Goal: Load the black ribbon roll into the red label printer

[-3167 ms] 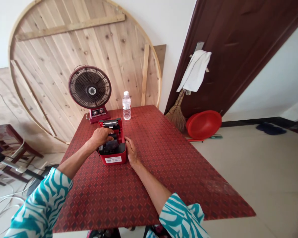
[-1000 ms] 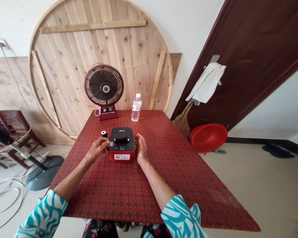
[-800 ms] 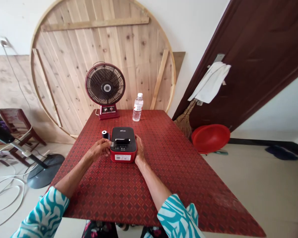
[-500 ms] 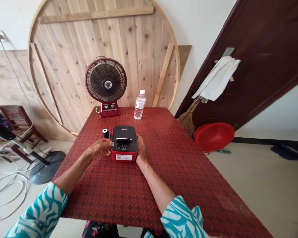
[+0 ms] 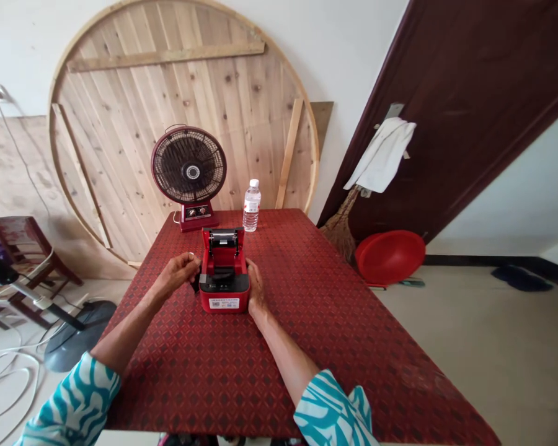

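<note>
Red printer [image 5: 224, 286] on table, lid raised upright, compartment open.

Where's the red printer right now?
Head view: the small red box-shaped printer, lid open, sits on the red patterned table between the left hand and right hand, nearer than the red desk fan.

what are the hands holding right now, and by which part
The red printer, lid open, sits between both hands: right hand flat against its right side, left hand at its left side. Whether the left fingers grip anything cannot be told.
</note>
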`<state>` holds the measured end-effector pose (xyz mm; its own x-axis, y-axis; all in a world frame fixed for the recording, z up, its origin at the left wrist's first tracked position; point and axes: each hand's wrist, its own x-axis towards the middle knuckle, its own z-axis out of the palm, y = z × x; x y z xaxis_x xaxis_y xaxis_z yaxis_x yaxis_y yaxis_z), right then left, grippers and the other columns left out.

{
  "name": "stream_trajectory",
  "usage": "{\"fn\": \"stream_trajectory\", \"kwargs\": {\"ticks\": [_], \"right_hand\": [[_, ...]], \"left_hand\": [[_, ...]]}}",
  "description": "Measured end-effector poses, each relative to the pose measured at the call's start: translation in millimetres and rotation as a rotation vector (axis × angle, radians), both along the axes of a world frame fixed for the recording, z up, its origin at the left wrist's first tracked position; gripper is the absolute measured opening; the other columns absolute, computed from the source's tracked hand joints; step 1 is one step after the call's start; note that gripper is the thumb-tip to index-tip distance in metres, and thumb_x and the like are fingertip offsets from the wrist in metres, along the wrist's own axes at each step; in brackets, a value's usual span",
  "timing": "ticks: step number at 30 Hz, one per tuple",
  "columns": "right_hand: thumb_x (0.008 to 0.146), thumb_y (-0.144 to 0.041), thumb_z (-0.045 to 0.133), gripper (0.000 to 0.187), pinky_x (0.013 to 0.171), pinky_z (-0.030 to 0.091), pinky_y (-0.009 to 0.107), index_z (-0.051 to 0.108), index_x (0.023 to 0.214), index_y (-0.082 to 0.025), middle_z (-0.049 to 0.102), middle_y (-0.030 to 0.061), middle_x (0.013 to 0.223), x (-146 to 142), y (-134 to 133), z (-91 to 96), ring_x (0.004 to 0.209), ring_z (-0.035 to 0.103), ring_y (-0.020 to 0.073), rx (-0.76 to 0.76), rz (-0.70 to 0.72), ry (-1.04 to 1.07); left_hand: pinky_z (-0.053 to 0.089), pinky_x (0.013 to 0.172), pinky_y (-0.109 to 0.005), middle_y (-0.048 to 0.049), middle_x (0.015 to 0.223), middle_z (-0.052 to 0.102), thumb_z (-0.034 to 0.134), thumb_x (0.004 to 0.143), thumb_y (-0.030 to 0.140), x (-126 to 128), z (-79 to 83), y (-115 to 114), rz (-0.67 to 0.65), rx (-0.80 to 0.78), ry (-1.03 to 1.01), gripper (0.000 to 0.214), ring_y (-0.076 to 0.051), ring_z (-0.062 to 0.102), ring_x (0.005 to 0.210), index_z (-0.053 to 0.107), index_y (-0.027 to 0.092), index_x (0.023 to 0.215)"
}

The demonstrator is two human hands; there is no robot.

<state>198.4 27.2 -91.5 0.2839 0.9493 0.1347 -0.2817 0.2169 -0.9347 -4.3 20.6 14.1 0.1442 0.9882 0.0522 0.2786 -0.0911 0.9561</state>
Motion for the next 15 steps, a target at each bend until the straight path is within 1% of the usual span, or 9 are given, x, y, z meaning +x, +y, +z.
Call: {"fn": "stream_trajectory", "kwargs": {"ticks": [2, 3, 5, 6, 8, 10, 13, 15], "right_hand": [[0.082, -0.059, 0.049, 0.051, 0.098, 0.041, 0.038, 0.061, 0.116, -0.022, 0.066, 0.0054, 0.121, 0.0, 1.3, -2.2, 0.113, 0.057, 0.0224, 0.023, 0.005, 0.010], [0.082, -0.058, 0.049, 0.051, 0.098, 0.041, 0.038, 0.061, 0.117, -0.023, 0.065, 0.0053, 0.121, 0.0, 2.0, -3.0, 0.113, 0.057, 0.0220, 0.031, 0.004, 0.011], [0.083, -0.057, 0.049, 0.049, 0.097, 0.042, 0.037, 0.062, 0.116, -0.023, 0.066, 0.0049, 0.120, -0.1, 3.4, -4.5, 0.112, 0.057, 0.0212, 0.040, 0.001, 0.010], [0.083, -0.057, 0.049, 0.049, 0.096, 0.042, 0.037, 0.062, 0.115, -0.023, 0.066, 0.0047, 0.119, -0.1, 4.1, -5.2, 0.111, 0.058, 0.0209, 0.043, 0.000, 0.010], [0.082, -0.057, 0.051, 0.048, 0.095, 0.044, 0.035, 0.064, 0.113, -0.024, 0.068, 0.0040, 0.115, -0.4, 5.6, -6.7, 0.109, 0.058, 0.0203, 0.054, -0.005, 0.018], [0.082, -0.057, 0.051, 0.048, 0.094, 0.044, 0.035, 0.064, 0.113, -0.024, 0.069, 0.0034, 0.113, -0.9, 6.5, -8.0, 0.109, 0.058, 0.0201, 0.062, -0.008, 0.034], [0.082, -0.057, 0.050, 0.048, 0.093, 0.045, 0.035, 0.063, 0.114, -0.024, 0.069, 0.0036, 0.112, -1.9, 6.8, -9.1, 0.108, 0.059, 0.0201, 0.065, -0.002, 0.044], [0.082, -0.057, 0.050, 0.048, 0.093, 0.045, 0.036, 0.063, 0.114, -0.024, 0.069, 0.0038, 0.112, -2.6, 6.5, -8.9, 0.107, 0.059, 0.0201, 0.066, 0.001, 0.043]], "left_hand": [[0.047, 0.059, -0.024, -0.0011, 0.068, 0.068, 0.061, 0.076, 0.033, 9.2, 9.4, 13.8, -0.038, 0.205, 0.172, 0.015, -0.014, 0.062, 0.059, 0.065, 0.018, 0.078], [0.049, 0.068, -0.025, -0.0024, 0.077, 0.072, 0.060, 0.076, 0.028, 15.8, 13.4, 20.9, -0.091, 0.279, 0.280, 0.012, -0.016, 0.066, 0.070, 0.068, 0.020, 0.079], [0.048, 0.081, -0.027, -0.0028, 0.091, 0.074, 0.058, 0.075, 0.019, 31.1, 19.1, 34.2, -0.255, 0.347, 0.513, 0.015, -0.019, 0.067, 0.088, 0.072, 0.023, 0.080], [0.047, 0.083, -0.027, -0.0025, 0.094, 0.075, 0.058, 0.074, 0.017, 38.5, 20.6, 39.9, -0.341, 0.347, 0.623, 0.018, -0.020, 0.067, 0.092, 0.073, 0.024, 0.080], [0.047, 0.080, -0.026, -0.0024, 0.093, 0.075, 0.061, 0.070, 0.014, 50.8, 21.2, 49.3, -0.463, 0.317, 0.815, 0.021, -0.022, 0.067, 0.092, 0.074, 0.026, 0.081], [0.047, 0.074, -0.025, -0.0028, 0.089, 0.076, 0.064, 0.066, 0.014, 58.3, 19.7, 56.0, -0.504, 0.297, 0.941, 0.024, -0.023, 0.067, 0.089, 0.075, 0.028, 0.082], [0.046, 0.068, -0.025, -0.0031, 0.082, 0.075, 0.067, 0.061, 0.014, 62.1, 17.3, 61.5, -0.525, 0.299, 1.001, 0.025, -0.023, 0.068, 0.083, 0.075, 0.028, 0.080], [0.046, 0.067, -0.025, -0.0037, 0.080, 0.074, 0.067, 0.060, 0.013, 62.3, 16.9, 62.7, -0.557, 0.303, 1.009, 0.023, -0.023, 0.068, 0.082, 0.075, 0.027, 0.077]]}}
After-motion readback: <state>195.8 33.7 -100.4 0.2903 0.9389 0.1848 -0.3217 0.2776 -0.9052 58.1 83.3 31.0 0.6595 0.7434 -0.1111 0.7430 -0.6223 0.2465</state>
